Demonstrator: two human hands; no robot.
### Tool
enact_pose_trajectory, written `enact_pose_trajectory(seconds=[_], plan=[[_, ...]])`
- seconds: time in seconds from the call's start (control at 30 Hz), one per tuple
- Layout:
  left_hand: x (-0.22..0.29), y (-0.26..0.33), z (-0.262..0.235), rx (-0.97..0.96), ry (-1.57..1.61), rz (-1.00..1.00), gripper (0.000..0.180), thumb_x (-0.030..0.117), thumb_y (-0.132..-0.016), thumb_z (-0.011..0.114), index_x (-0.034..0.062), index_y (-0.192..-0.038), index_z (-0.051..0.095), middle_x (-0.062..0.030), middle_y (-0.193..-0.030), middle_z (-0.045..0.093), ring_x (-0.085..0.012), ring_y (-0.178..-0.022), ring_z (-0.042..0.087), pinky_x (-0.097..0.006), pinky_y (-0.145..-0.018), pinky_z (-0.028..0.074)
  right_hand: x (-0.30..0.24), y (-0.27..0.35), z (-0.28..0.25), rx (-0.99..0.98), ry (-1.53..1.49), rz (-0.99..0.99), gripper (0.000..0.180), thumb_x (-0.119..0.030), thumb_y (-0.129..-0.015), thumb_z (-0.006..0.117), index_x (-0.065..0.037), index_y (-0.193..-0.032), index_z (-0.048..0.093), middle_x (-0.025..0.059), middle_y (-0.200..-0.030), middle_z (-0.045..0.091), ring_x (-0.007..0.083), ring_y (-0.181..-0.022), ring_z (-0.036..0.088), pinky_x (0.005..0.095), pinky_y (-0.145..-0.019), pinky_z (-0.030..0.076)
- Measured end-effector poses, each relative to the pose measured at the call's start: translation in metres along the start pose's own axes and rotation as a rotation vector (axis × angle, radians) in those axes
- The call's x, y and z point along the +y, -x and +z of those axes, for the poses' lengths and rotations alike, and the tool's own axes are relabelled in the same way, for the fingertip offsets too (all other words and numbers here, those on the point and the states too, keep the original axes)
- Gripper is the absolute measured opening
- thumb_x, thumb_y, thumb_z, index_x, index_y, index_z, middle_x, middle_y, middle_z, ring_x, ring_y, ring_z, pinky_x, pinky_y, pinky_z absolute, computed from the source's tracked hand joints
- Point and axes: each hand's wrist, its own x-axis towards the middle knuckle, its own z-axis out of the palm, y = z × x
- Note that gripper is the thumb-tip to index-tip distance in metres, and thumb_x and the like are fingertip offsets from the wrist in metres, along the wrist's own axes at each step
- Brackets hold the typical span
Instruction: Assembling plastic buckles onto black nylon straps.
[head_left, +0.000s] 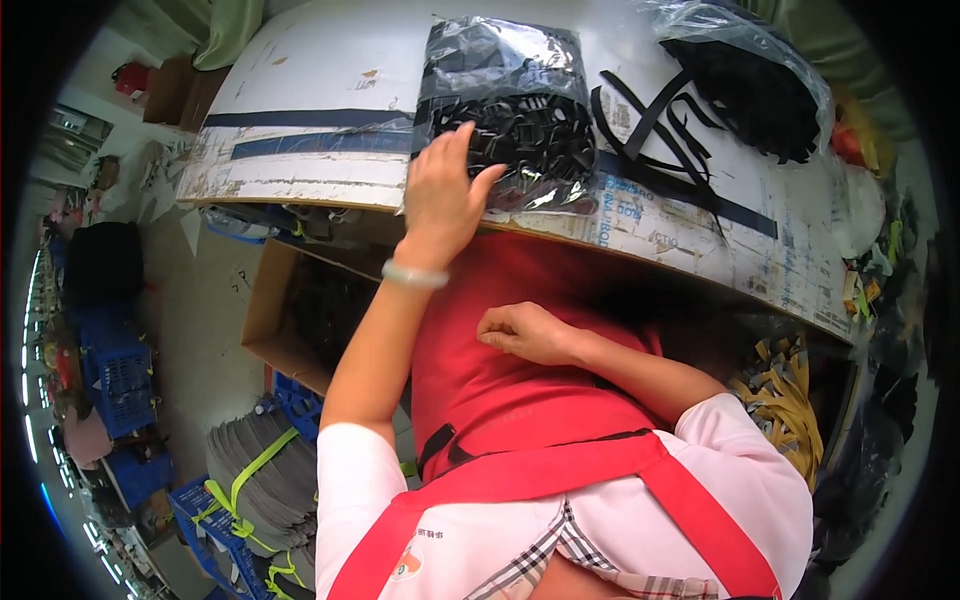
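Note:
A clear plastic bag (pixel 505 120) full of small black parts that look like plastic buckles lies at the table's front edge. On its near left side rests my left hand (pixel 447 190), fingers stretched out and thumb apart, touching the plastic without gripping it. My right hand (pixel 525 333) is held low before the red apron (pixel 500 400), away from the table. Its fingers are curled in, and nothing shows in them.
Loose black straps (pixel 655 130) lie right of the bag, beside another plastic bag of black material (pixel 755 95). Dark strips (pixel 310 132) cross the worn white tabletop (pixel 330 75). A cardboard box (pixel 270 310) stands below left, near stacked grey pieces (pixel 262 470) and yellow strips (pixel 785 405) at lower right.

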Motion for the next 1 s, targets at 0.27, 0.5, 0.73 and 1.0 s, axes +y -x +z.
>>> enact_pose_trajectory(seconds=[0.27, 0.5, 0.73, 1.0], plan=[[-0.018, -0.045, 0.08, -0.014, -0.081, 0.201, 0.026, 0.028, -0.086, 0.065, 0.0115, -0.106, 0.063, -0.0106, -0.096, 0.055, -0.0285, -0.084, 0.061, -0.04, -0.067, 0.052, 0.021, 0.015, -0.01, 0.094, -0.093, 0.069, 0.016, -0.013, -0.088, 0.06, 0.0, -0.097, 0.063, 0.014, -0.078, 0.066, 0.0233, -0.07, 0.065, 0.0347, -0.066, 0.05], [-0.013, -0.07, 0.07, -0.076, 0.073, 0.136, 0.02, 0.024, -0.087, 0.065, 0.0091, -0.099, 0.067, -0.0114, -0.088, 0.061, -0.0306, -0.077, 0.064, -0.039, -0.068, 0.053, 0.027, 0.015, -0.017, 0.13, -0.074, 0.011, 0.016, -0.013, -0.089, 0.059, 0.0, -0.097, 0.063, 0.013, -0.077, 0.066, 0.0215, -0.068, 0.064, 0.0339, -0.064, 0.05], [-0.027, -0.085, 0.06, 0.096, 0.675, -0.296, 0.018, 0.019, -0.085, 0.07, 0.0052, -0.097, 0.071, -0.0055, -0.08, 0.066, -0.016, -0.071, 0.063, -0.027, -0.06, 0.05, 0.022, 0.013, -0.023, 0.121, -0.13, 0.059, 0.017, -0.014, -0.091, 0.058, 0.001, -0.097, 0.063, 0.0103, -0.073, 0.064, 0.0164, -0.064, 0.06, 0.0313, -0.062, 0.05], [-0.032, -0.06, 0.041, -0.197, 1.934, -0.918, 0.023, 0.018, -0.09, 0.064, 0.0085, -0.11, 0.06, -0.0049, -0.082, 0.058, -0.014, -0.059, 0.053, -0.022, -0.04, 0.035, 0.006, 0.007, -0.054, 0.324, -0.265, 0.003, 0.013, -0.014, -0.094, 0.058, -0.001, -0.096, 0.062, 0.0026, -0.071, 0.06, 0.0079, -0.064, 0.055, 0.0242, -0.059, 0.047]])
